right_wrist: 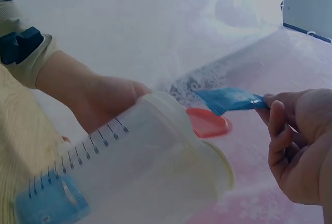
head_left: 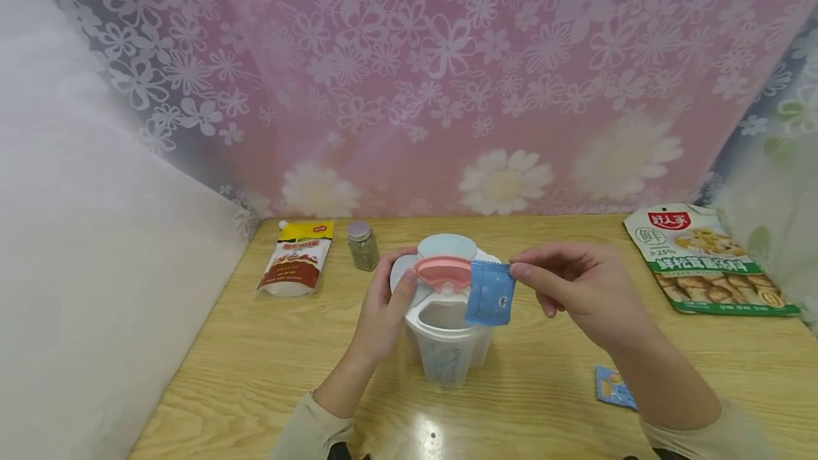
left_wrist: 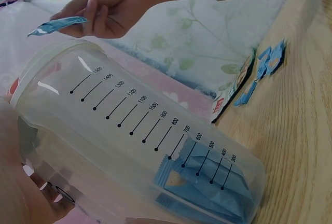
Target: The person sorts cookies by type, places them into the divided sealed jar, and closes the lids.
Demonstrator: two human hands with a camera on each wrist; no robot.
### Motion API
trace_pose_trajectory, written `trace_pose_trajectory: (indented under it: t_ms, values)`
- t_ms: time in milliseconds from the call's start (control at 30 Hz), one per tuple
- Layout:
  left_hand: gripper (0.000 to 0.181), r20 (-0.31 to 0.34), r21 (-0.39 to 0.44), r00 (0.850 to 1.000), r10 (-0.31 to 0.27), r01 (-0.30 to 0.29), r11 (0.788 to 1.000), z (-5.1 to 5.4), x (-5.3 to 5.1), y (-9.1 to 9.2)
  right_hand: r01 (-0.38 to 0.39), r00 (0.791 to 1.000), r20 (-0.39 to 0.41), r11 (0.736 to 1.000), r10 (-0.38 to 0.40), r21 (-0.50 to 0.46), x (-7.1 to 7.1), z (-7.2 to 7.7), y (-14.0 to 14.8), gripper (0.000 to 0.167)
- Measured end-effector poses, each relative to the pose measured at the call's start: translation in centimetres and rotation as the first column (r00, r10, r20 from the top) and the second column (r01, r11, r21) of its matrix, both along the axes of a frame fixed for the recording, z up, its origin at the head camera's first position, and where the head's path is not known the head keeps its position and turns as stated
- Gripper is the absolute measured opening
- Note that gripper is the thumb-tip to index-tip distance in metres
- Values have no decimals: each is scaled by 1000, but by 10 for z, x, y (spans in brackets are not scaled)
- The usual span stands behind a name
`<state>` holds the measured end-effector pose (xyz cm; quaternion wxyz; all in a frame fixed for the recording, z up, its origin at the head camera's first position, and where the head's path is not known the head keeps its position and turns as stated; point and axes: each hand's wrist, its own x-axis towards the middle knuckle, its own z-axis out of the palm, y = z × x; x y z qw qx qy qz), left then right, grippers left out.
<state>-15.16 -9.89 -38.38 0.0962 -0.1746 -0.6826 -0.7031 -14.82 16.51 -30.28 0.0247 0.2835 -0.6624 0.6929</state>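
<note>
The right hand (head_left: 584, 295) pinches a packet (head_left: 490, 297), long axis seemingly near-to-far; the left hand (head_left: 385, 309) grips an upright container (head_left: 446, 357).

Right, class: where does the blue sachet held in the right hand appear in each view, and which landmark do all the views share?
Head: the blue sachet is right of centre, below mid-height, pinched by the right hand.
Left wrist: at upper left, nearly edge-on.
Right wrist: right of centre, about mid-height.
Shared landmark: the translucent graduated container.
</note>
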Motion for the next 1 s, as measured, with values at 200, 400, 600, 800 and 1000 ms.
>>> trace_pose_trajectory:
  t_ms: [200,400,600,800,1000]
  values:
    - [36,-6,-19,1000,7,-7,1000,1,-1,1,58,998,-24,998,-57,18,5,3,-18,13]
    - [37,-9,-21,1000,5,-6,1000,2,0,0,77,993,-96,992,-67,101,10,-5,-33,14]
    - [37,-10,-18,1000,5,-5,1000,1,1,0,55,984,-177,984,-25,169,11,-13,-37,17]
    - [37,1,-26,1000,19,-19,999,2,1,0,62,990,-139,980,-36,189,11,-15,-34,15]
    - [37,9,-31,1000,21,-21,999,1,1,1,58,998,-39,965,-50,257,10,-16,-27,9]
